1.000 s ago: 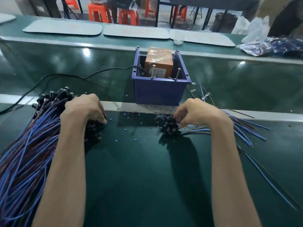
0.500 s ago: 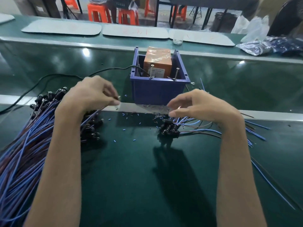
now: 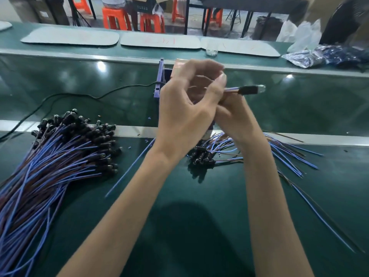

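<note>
Here, black-sleeved, clear-tipped LED lead.

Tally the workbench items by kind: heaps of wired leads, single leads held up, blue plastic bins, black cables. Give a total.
Heaps of blue-and-brown wired leads: 2, the large heap and the small heap
Single wired lead with black holder, pinched by the left hand: 1
Blue plastic bin: 1
Black cable: 1
Total: 5
</note>
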A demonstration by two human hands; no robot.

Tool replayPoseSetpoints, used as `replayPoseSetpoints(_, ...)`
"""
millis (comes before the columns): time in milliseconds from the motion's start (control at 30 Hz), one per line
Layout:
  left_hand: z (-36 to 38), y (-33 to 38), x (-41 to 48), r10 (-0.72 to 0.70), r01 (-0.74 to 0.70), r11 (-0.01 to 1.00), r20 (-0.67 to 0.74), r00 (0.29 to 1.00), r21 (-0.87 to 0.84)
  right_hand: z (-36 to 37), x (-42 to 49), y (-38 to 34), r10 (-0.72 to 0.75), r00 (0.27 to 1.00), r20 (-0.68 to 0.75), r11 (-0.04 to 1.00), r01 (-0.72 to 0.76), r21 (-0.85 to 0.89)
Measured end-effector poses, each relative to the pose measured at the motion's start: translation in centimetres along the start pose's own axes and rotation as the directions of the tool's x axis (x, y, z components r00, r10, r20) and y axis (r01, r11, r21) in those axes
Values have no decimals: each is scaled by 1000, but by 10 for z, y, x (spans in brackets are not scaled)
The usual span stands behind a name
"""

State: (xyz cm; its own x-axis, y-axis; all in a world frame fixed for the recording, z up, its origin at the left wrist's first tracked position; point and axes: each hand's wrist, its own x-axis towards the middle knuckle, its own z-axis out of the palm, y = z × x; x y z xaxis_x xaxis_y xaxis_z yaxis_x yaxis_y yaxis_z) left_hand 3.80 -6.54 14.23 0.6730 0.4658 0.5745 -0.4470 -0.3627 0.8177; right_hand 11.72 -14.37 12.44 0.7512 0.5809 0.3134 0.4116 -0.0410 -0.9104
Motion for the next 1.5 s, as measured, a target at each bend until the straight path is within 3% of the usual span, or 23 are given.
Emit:
replayPoseSetpoints(100, -16, -9, 9, 79, -92, 967, 64, 995, 236, -6, 1, -10, -42, 981, -192, 993, 62, 98)
replayPoseSetpoints(200, -43, -25, 22, -102, -86, 859, 333, 937, 505, -12, 2, -19, -55, 951, -304, 980, 109, 164)
replayPoseSetpoints(233, -50, -29, 24, -138, -103, 814, 363, 921, 572, -14, 1, -21, -60, 943, -327, 972, 130, 196)
replayPoseSetpoints(300, -58, -30, 27, -77, -120, 767, 276, 958, 631, -17, 0, -25, -93, 921, -378, 947, 199, 252)
replayPoseSetpoints(333, -61, -27, 27, -37, -102, 798, 218, 975, 594, -18, 0, -26, -116, 911, -396, 932, 238, 275)
replayPoseSetpoints(400, -62, -18, 27, -146, 64, 927, 200, 969, 370, -18, 0, -29, -143, 903, -404, 901, 288, 325)
replayPoseSetpoints(433, -59, -12, 26, -291, 225, 943, 282, 914, 243, -18, 0, -30, -143, 907, -395, 886, 295, 357)
replayPoseSetpoints(467, -52, -7, 26, -434, 408, 900, 391, 812, 152, -19, -1, -32, -134, 917, -375, 873, 289, 394)
replayPoseSetpoints(533, -35, -3, 24, -604, 705, 709, 513, 610, -2, -20, -4, -35, -123, 948, -295, 851, 253, 460)
replayPoseSetpoints(567, -26, -2, 23, -637, 790, 599, 521, 569, -130, -21, -6, -37, -128, 962, -243, 851, 232, 471)
replayPoseSetpoints(633, -15, 0, 22, -659, 790, 381, 458, 597, -480, -25, -10, -40, -140, 981, -136, 876, 187, 445)
replayPoseSetpoints(700, -13, 0, 21, -707, 606, 182, 326, 628, -775, -29, -13, -42, -139, 988, -62, 918, 152, 365)
replayPoseSetpoints(767, -19, -3, 22, -777, 361, 87, 164, 608, -929, -32, -16, -41, -127, 992, -24, 957, 129, 258)
replayPoseSetpoints(833, -27, -5, 26, -800, 188, 114, 23, 600, -975, -34, -17, -41, -111, 994, -9, 956, 109, 272)
replayPoseSetpoints(900, -32, -6, 28, -793, 132, 186, -70, 605, -974, -36, -18, -41, -97, 995, -14, 914, 94, 395)
replayPoseSetpoints(967, -33, -5, 28, -763, 167, 258, -94, 640, -952, -36, -17, -42, -63, 997, -41, 876, 75, 477)
replayPoseSetpoints(1067, -30, -7, 27, -695, 266, 391, -93, 713, -881, -33, -14, -41, 5, 995, -101, 882, 43, 469)
replayPoseSetpoints(1233, -29, -14, 25, -526, 260, 723, -265, 808, -640, -31, -9, -37, -3, 976, -220, 897, 100, 430)
replayPoseSetpoints(1367, -25, -15, 21, -379, 252, 863, -233, 896, -438, -30, -6, -28, -156, 931, -330, 955, 228, 192)
replayPoseSetpoints(1500, -19, -11, 13, -297, 298, 918, 45, 954, -261, -29, -4, -20, -296, 888, -351, 954, 293, -63)
